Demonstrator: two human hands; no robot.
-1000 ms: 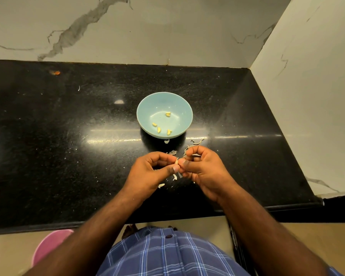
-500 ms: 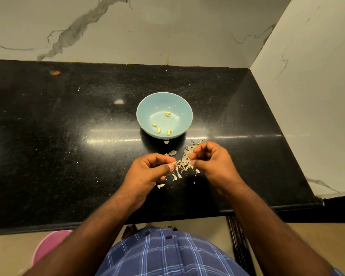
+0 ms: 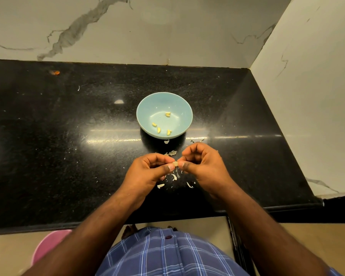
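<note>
A small pale garlic clove (image 3: 175, 163) is pinched between the thumb and fingers of my left hand (image 3: 147, 172) and my right hand (image 3: 204, 167), just above the black counter. Both hands meet at the clove, fingers curled. Straight beyond them stands a light blue bowl (image 3: 147, 108) with several peeled yellowish cloves (image 3: 159, 130) inside. Thin white peel scraps (image 3: 174, 177) lie on the counter under and around my hands.
The black granite counter (image 3: 68, 146) runs left, with marble walls at the back and right. Its front edge is just below my wrists. A pink tub (image 3: 48, 248) sits on the floor at lower left. An orange speck (image 3: 55, 72) lies far left.
My right hand pulled away to the right, leaving the peel pile in view, and has now come back to meet the left hand at the clove.
</note>
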